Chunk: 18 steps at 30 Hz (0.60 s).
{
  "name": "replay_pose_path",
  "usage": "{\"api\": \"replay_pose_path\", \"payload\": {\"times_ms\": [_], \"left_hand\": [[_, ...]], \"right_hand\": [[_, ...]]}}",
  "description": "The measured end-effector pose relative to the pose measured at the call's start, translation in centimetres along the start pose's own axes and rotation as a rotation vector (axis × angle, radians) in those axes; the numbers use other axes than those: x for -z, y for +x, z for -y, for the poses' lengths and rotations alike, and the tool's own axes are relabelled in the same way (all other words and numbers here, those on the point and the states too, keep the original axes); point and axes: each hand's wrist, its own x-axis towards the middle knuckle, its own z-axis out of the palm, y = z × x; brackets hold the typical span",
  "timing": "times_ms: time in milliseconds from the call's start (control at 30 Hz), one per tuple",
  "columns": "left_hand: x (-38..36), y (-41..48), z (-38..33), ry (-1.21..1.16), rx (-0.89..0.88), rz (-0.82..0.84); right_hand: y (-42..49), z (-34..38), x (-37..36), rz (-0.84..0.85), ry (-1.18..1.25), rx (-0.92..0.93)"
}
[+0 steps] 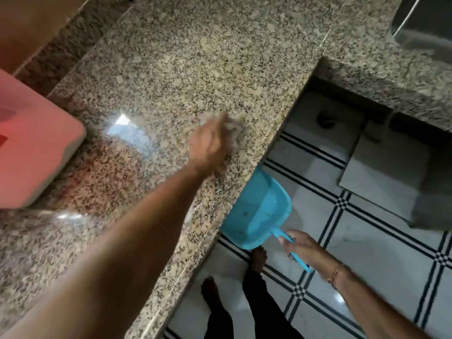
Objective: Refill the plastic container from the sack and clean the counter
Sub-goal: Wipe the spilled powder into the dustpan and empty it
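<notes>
A pale plastic container, tinted pink, sits on the speckled granite counter, well to the left of the person's left hand; that hand rests on a pale, blurred wad near the counter's edge, and whether its fingers curl round it or lie flat cannot be told. Below and to the right of it, a blue dustpan is tucked against the counter's edge, its handle clasped in the right hand over the tiled floor. A steel sink lies far beyond that grip
</notes>
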Motion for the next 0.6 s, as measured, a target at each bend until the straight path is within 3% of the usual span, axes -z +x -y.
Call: {"api": "replay_pose_path", "payload": {"times_ms": [167,300,600], "left_hand": [[-1.5,-3.3,-0.8,0.047,-0.289,0.141],[0.1,-7.8,1.4,-0.095,-0.292,0.161],[5.2,-23.1,7.6,-0.112,-0.346,0.073]], "right_hand": [[-0.2,-0.4,-0.7,-0.007,0.012,0.009],[-0.9,-1.2,-2.3,-0.034,0.066,0.021],[-5.7,-4.7,-9.3,-0.056,0.091,0.033]]}}
